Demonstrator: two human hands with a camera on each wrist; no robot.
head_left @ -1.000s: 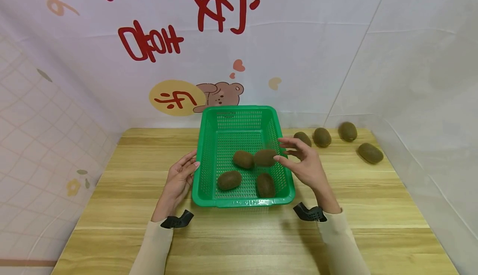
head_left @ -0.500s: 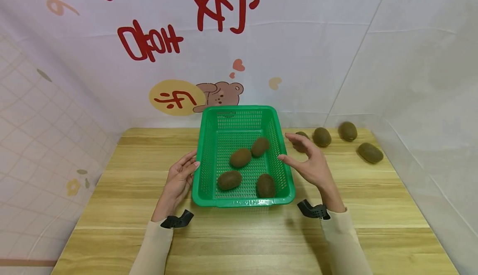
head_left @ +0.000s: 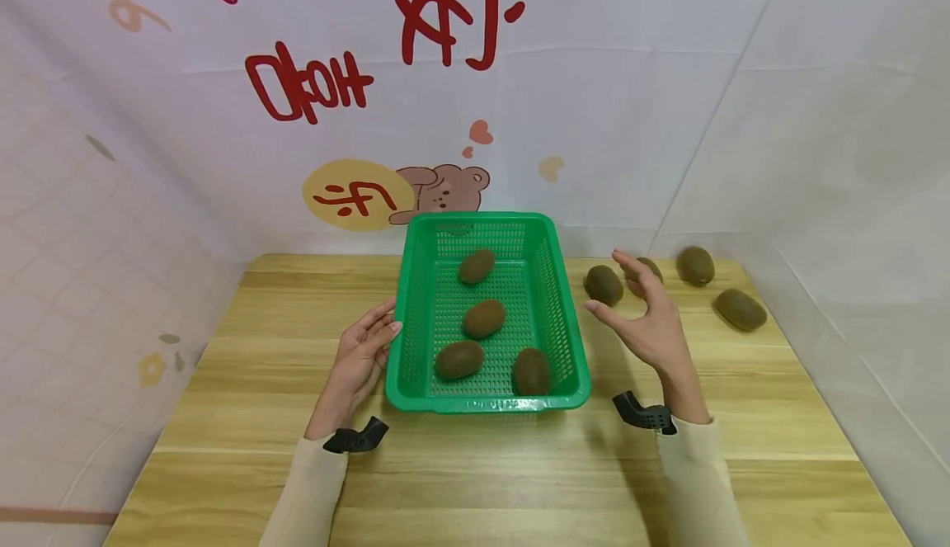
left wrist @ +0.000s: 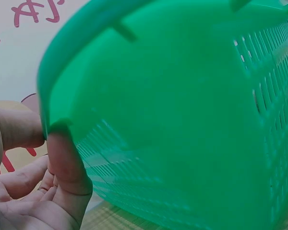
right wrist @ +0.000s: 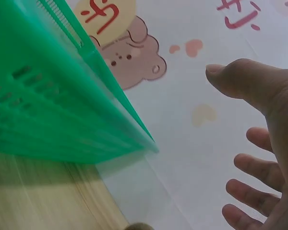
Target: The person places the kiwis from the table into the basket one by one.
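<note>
A green plastic basket (head_left: 490, 405) with slotted walls stands on the table, several brown kiwis (head_left: 484, 318) lying apart inside it. My left hand (head_left: 361, 357) pinches the basket's left rim between thumb and fingers, as the left wrist view shows close up. My right hand (head_left: 655, 326) hovers to the right of the basket, its thumb and fingers spread and nothing between them. Close by its thumb lies a kiwi (head_left: 604, 285) on the table. Another kiwi (head_left: 643, 275) is partly hidden behind the fingers.
Two more kiwis lie further right: one kiwi (head_left: 695, 266) at the back edge and another kiwi (head_left: 740, 309) near the right edge. A white printed cloth (head_left: 609, 118) rises behind the wooden table (head_left: 445, 481) and along both sides.
A kiwi left my right hand and rolled to the back of the basket. The right hand moved right, out of the basket, towards the loose kiwis. My left hand kept its hold.
</note>
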